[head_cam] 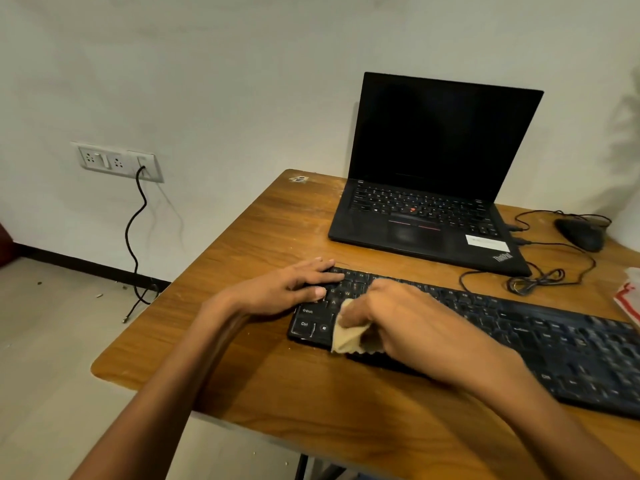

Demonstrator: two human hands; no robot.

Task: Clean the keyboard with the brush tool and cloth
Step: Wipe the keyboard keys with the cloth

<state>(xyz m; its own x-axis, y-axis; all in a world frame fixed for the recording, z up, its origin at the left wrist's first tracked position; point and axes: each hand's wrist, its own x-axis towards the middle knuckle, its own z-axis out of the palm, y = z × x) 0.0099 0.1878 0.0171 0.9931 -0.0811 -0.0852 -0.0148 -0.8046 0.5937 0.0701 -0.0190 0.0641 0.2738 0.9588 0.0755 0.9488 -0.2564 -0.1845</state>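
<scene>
Pressing a beige cloth (348,336) onto the left end of the black keyboard (519,327), the right hand (408,317) has its fingers curled around the fabric. The left hand (287,289) lies flat on the keyboard's far left corner, fingers straight. The keyboard sits on the wooden surface (259,237) just in front of an open laptop (433,150) with a dark screen; a mouse (580,233) rests to the laptop's right.

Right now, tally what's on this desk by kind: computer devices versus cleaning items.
Computer devices: 3 (laptop, black keyboard, mouse)
Cleaning items: 1 (tan cloth; no brush in view)
Total: 4
</scene>
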